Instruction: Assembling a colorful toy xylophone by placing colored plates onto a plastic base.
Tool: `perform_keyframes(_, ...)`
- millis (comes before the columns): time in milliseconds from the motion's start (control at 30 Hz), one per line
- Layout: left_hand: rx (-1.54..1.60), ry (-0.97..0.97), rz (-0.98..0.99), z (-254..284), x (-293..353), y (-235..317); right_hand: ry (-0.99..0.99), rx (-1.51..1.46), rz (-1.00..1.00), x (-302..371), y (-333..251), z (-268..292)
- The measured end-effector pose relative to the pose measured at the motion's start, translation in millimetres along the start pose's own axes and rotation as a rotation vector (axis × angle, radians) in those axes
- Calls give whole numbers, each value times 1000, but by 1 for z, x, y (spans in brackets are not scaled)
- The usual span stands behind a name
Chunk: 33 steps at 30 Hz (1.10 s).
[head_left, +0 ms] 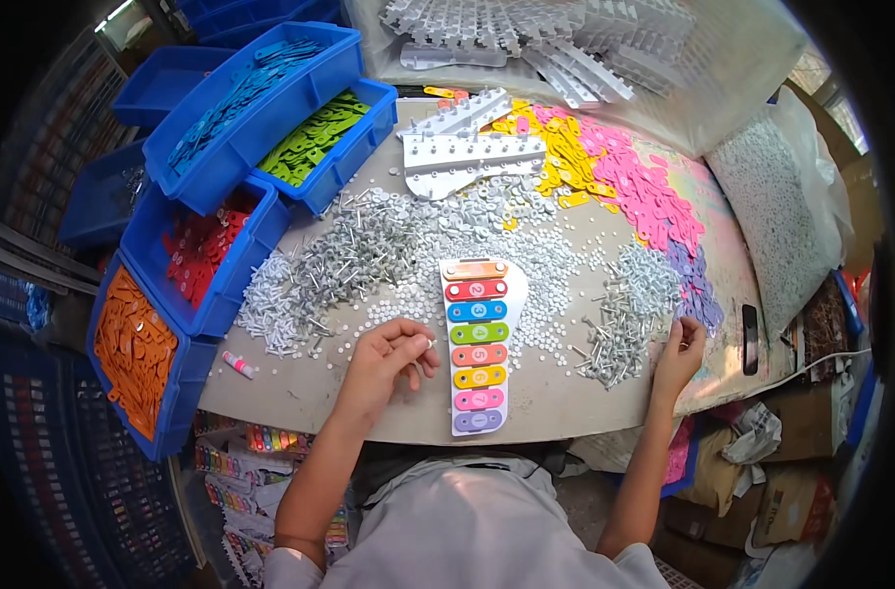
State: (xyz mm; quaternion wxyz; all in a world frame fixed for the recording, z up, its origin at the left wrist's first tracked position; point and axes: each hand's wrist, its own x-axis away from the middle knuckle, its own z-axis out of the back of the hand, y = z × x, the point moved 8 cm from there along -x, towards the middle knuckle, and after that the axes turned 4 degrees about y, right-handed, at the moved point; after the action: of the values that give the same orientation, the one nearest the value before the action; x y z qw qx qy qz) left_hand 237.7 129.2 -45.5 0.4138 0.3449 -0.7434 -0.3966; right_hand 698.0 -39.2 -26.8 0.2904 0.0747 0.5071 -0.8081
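A toy xylophone (479, 355) lies upright before me, its several coloured bars set on a white base. Just left of it is my left hand (394, 361), thumb and forefinger pinched together. A tiny pale spot shows at those fingertips, too small to name. My right hand (680, 355) is closed in a pinch beside the right-hand heap of screws (614, 344) and below the small white pieces (644, 280). What its fingers hold, if anything, is hidden. Small white discs (546, 294) are strewn beyond the xylophone, next to a larger heap of screws (369, 245).
Blue bins hold orange bars (133, 348), red bars (207, 245), green bars (315, 142) and blue bars (241, 98). White bases (472, 162) lie at the back, near yellow bars (570, 162), pink bars (644, 187) and purple bars (696, 285). A phone-like black object (751, 339) rests far right.
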Motion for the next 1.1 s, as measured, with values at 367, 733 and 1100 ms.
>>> perform_keyframes(367,-46,-92,24,-18,-54,-5,-871,-575,-237,109,-152,-138)
perform_keyframes(733,-143,-73,7,-21,-59,-4,-984,-635,-242,125,-166,-169)
perform_keyframes(1100,-386,-20,26,-14,-67,-9,-1060,-31,-57,104,-176,-173)
